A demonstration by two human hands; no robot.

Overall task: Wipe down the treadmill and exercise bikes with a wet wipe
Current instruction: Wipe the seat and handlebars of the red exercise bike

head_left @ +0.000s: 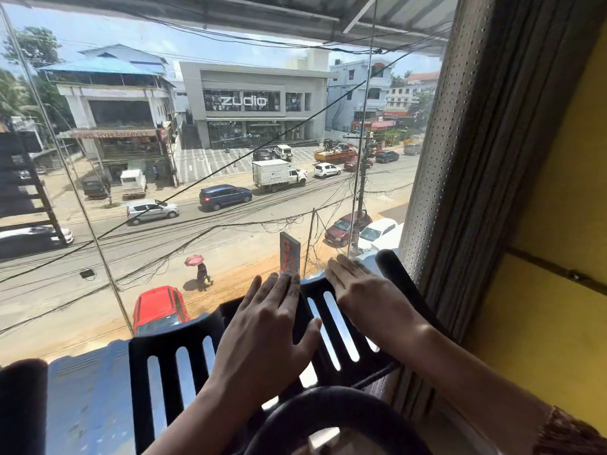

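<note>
A black plastic console panel point(184, 362) with long slots, part of an exercise machine, stands in front of a large window. My left hand point(266, 326) lies flat on the middle of the panel with straight fingers. My right hand point(358, 290) lies flat on the panel's right part, fingers straight and pointing toward the glass. No wet wipe shows under or in either hand. A black padded handlebar point(394, 274) rises just right of my right hand. A curved black bar point(328, 412) crosses below my wrists.
The glass window point(197, 159) is directly behind the panel, with a street and buildings outside. A perforated roller blind point(460, 159) hangs at the right, beside a yellow wall point(558, 241). Another dark padded grip point(19, 405) sits at the lower left.
</note>
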